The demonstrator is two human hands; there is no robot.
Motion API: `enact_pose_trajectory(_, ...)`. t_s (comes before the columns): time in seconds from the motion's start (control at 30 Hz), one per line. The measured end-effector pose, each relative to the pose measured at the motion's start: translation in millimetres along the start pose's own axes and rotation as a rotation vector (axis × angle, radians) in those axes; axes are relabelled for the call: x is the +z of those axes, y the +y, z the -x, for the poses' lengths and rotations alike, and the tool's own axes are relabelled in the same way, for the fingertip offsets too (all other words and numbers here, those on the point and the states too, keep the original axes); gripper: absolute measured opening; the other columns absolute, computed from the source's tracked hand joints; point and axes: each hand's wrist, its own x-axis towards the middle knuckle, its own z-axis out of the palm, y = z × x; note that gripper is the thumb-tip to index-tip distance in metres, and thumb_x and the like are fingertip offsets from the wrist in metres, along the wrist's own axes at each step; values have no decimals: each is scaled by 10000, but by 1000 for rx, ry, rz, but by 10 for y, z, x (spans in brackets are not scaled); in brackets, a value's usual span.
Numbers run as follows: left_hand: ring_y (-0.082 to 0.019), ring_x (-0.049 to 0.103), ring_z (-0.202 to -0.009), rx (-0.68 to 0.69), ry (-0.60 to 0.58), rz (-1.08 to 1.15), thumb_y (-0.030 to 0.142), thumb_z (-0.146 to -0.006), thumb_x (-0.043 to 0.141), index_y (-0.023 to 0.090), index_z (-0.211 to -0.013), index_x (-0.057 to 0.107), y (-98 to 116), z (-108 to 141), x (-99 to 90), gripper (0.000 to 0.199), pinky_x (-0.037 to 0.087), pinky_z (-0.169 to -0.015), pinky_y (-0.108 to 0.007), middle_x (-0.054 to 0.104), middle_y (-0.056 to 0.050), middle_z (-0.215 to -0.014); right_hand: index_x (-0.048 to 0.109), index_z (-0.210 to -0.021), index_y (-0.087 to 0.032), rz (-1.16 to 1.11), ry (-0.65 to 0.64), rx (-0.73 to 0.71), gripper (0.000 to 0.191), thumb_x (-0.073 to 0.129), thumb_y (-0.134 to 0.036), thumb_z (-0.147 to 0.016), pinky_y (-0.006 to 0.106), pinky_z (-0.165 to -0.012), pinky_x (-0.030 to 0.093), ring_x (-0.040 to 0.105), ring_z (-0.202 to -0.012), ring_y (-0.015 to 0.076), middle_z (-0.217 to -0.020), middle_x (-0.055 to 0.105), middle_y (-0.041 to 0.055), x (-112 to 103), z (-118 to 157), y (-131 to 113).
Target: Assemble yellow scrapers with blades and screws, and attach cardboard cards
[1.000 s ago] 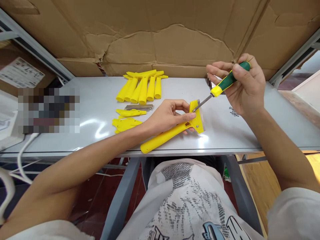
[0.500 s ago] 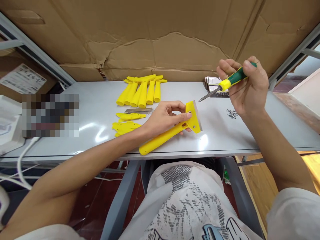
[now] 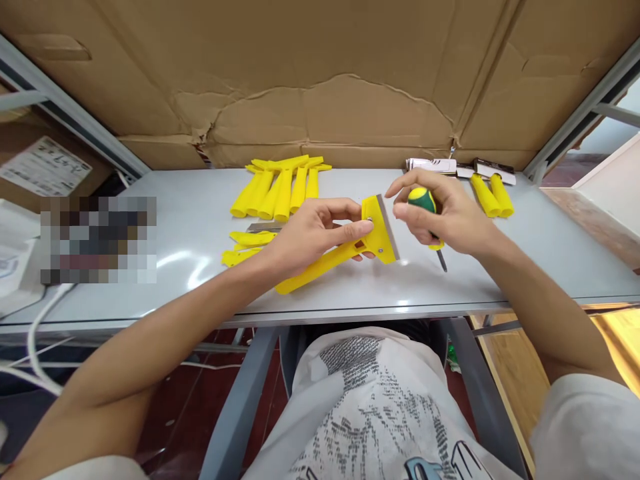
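My left hand [image 3: 330,233] grips a yellow scraper [image 3: 379,230] by its head, thumb on top near a screw. The scraper's handle slants down toward the table's front edge, and a metal blade [image 3: 389,228] lines its right side. To the right, my right hand [image 3: 445,210] is closed round a screwdriver [image 3: 423,199] with a green and yellow handle. Its tip points down and toward me, away from the scraper. The forefinger reaches out close to the blade's upper end; whether it touches I cannot tell.
Several yellow scraper handles [image 3: 283,193] lie at the back left. Nearer are metal blades [image 3: 263,227] and flat yellow pieces [image 3: 250,238]. At the back right are two scrapers [image 3: 493,195] with dark and white covers, beside white packets [image 3: 431,165]. Cardboard [image 3: 325,120] stands behind the table.
My right hand has come down and left to the scraper's head, and the screwdriver has swung from pointing at the scraper to pointing toward me. My left hand keeps its hold.
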Motion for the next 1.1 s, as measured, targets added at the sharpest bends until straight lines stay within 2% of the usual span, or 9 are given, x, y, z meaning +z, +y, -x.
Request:
enact_pose_trajectory(0.1, -217, 836, -863, 31, 2, -41, 523, -849, 925, 181, -1025, 794, 27, 31, 11, 407, 728, -787, -306, 831, -47, -1051, 698, -1058, -231, 121, 34, -94, 387, 874, -521, -872, 254, -525, 424, 516, -595, 88, -822, 654, -18, 119, -4, 18)
enact_pose_trajectory(0.2, -221, 836, -865, 35, -2, -68, 528, -848, 923, 179, -980, 796, 41, 55, 47, 394, 727, -786, -303, 829, -41, -1016, 698, -957, -203, 215, 102, -219, 403, 901, -527, -830, 275, -659, 476, 584, -727, 125, -850, 677, 2, 193, -18, 17)
enact_pose_trajectory(0.3, -210, 832, -834, 27, -2, -93, 534, -846, 922, 174, -968, 793, 36, 67, 79, 401, 725, -793, -302, 829, -37, -992, 697, -915, -189, 246, 115, -263, 384, 875, -524, -855, 281, -673, 462, 584, -734, 131, -830, 676, 6, 221, -23, 16)
enact_pose_trajectory(0.47, -215, 831, -860, 43, 19, -124, 574, -859, 897, 174, -1006, 796, 31, 74, 87, 438, 721, -801, -304, 835, -47, -1019, 674, -869, -184, 241, 86, -263, 399, 846, -544, -879, 285, -661, 425, 532, -690, 114, -794, 652, -7, 214, -25, 16)
enact_pose_trajectory(0.77, -191, 810, -832, 60, 34, -197, 571, -896, 860, 181, -987, 833, 41, 96, 103, 401, 692, -780, -276, 834, -39, -953, 639, -806, -180, 266, 87, -202, 432, 854, -549, -870, 292, -636, 373, 469, -657, 103, -721, 595, -23, 228, -8, -9)
enact_pose_trajectory(0.97, -154, 733, -740, 137, 90, -329, 601, -928, 810, 178, -870, 824, 38, 103, 121, 427, 601, -640, -221, 774, -17, -805, 629, -800, -181, 260, 90, -196, 418, 857, -525, -868, 287, -632, 364, 469, -658, 105, -701, 577, -27, 254, 0, -10)
enact_pose_trajectory(1.1, -143, 714, -731, 134, 37, -328, 608, -969, 758, 170, -873, 786, 15, 86, 118, 450, 574, -633, -217, 763, -19, -813, 606, -792, -187, 248, 87, -170, 419, 858, -516, -857, 281, -622, 354, 462, -673, 110, -703, 555, -26, 263, 1, 5)
